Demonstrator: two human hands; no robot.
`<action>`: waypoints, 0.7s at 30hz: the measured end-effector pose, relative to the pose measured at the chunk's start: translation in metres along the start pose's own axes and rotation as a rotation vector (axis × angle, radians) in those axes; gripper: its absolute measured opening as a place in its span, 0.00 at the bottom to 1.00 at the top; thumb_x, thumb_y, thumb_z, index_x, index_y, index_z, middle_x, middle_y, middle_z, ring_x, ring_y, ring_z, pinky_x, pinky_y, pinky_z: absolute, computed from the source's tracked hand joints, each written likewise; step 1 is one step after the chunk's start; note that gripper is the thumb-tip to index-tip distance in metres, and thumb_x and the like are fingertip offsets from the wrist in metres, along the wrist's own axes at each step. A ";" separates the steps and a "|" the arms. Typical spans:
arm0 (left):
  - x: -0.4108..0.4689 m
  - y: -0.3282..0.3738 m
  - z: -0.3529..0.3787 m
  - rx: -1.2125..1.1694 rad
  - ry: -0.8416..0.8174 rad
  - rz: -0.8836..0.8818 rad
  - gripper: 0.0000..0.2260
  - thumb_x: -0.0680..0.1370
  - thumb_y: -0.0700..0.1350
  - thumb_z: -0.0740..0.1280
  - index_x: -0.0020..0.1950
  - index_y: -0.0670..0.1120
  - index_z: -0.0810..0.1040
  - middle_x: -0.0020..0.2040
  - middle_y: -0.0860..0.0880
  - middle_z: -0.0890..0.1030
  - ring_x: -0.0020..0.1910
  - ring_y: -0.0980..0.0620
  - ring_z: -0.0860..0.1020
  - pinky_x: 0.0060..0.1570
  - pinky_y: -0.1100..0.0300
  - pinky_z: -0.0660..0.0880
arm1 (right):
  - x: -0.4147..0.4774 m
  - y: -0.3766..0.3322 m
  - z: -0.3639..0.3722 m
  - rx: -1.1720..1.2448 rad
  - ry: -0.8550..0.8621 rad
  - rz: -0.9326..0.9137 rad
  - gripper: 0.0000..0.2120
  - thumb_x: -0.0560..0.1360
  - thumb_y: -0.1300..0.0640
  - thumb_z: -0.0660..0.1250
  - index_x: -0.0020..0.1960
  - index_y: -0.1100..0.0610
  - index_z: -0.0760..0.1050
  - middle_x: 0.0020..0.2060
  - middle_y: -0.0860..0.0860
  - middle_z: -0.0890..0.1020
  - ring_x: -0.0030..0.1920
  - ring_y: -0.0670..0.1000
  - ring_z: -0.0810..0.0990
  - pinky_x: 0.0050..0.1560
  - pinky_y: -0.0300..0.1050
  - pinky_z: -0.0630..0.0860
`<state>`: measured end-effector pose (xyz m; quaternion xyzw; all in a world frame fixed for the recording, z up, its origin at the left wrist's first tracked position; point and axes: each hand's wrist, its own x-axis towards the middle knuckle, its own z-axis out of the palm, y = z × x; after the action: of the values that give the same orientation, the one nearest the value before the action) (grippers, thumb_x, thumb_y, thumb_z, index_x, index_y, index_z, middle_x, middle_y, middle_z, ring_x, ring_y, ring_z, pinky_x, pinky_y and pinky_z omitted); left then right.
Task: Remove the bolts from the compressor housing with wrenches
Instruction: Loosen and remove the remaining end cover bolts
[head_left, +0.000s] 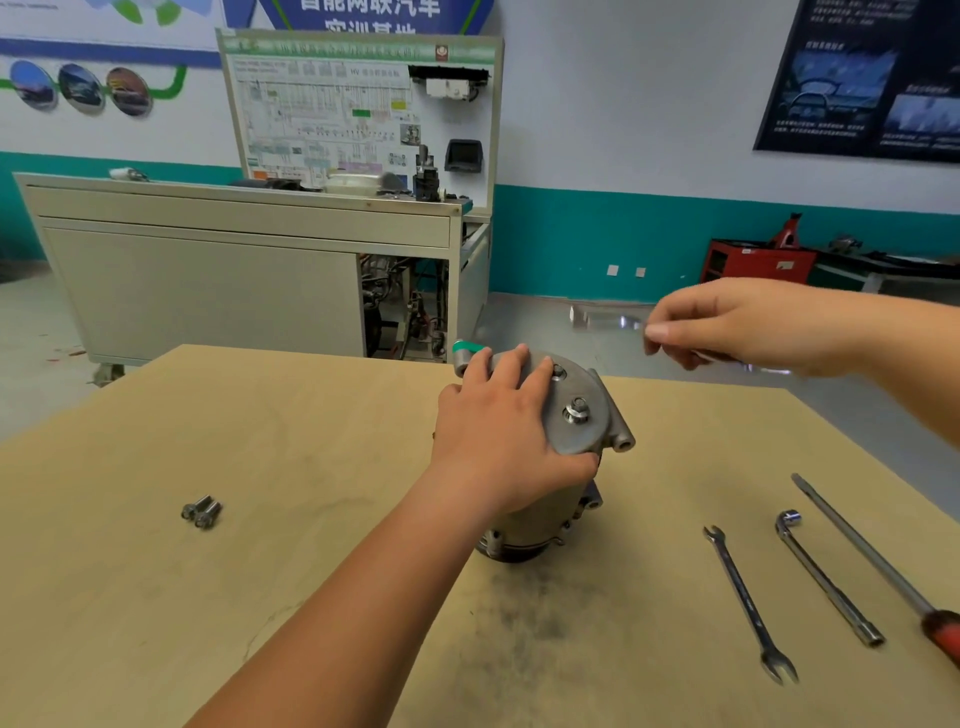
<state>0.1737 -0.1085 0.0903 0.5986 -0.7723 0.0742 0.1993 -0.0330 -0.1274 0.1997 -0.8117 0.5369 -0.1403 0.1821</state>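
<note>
Head view: a grey cast-metal compressor (571, 441) stands on end at the middle of a pale wooden table (260, 467), smudged dark at 6 o'clock of it. Its round, flat top plate tilts toward 3 o'clock and carries a hex bolt (576, 410) with a washer. The left hand (498, 431) grips the plate, fingers spread over it and thumb hooked on the near rim, hiding the plate's left half. At 2 o'clock, above and apart from the compressor, the right hand (737, 327) pinches a shiny wrench (602, 319), too blurred to show its head. Two loose bolts (201, 512) lie touching at 8 o'clock, with bare board around them. At 4 o'clock lie a slim spanner (748, 603), a bent socket bar (826, 577) and a long screwdriver (872, 561), well apart, its red handle cut off by the frame.
</note>
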 end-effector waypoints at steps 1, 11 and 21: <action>0.000 -0.001 0.000 -0.002 0.000 -0.001 0.41 0.69 0.70 0.61 0.77 0.54 0.54 0.77 0.51 0.55 0.76 0.45 0.51 0.67 0.47 0.62 | -0.004 -0.002 0.003 0.121 0.037 0.010 0.11 0.77 0.48 0.59 0.43 0.48 0.78 0.33 0.45 0.82 0.36 0.43 0.81 0.42 0.41 0.76; -0.003 -0.001 -0.005 -0.008 0.005 -0.033 0.45 0.63 0.73 0.49 0.77 0.54 0.55 0.77 0.52 0.55 0.75 0.45 0.52 0.66 0.48 0.63 | -0.048 -0.045 0.076 0.967 -0.206 0.224 0.10 0.78 0.55 0.58 0.50 0.63 0.70 0.30 0.58 0.83 0.27 0.51 0.82 0.15 0.32 0.66; -0.004 0.000 -0.005 -0.008 0.006 -0.026 0.44 0.63 0.71 0.48 0.77 0.54 0.54 0.77 0.52 0.55 0.75 0.46 0.51 0.65 0.48 0.63 | -0.045 -0.049 0.079 0.945 -0.211 0.231 0.10 0.80 0.55 0.56 0.49 0.62 0.69 0.25 0.57 0.79 0.24 0.52 0.80 0.15 0.31 0.62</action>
<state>0.1757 -0.1030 0.0935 0.6077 -0.7641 0.0704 0.2047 0.0234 -0.0566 0.1492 -0.5852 0.4797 -0.2642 0.5981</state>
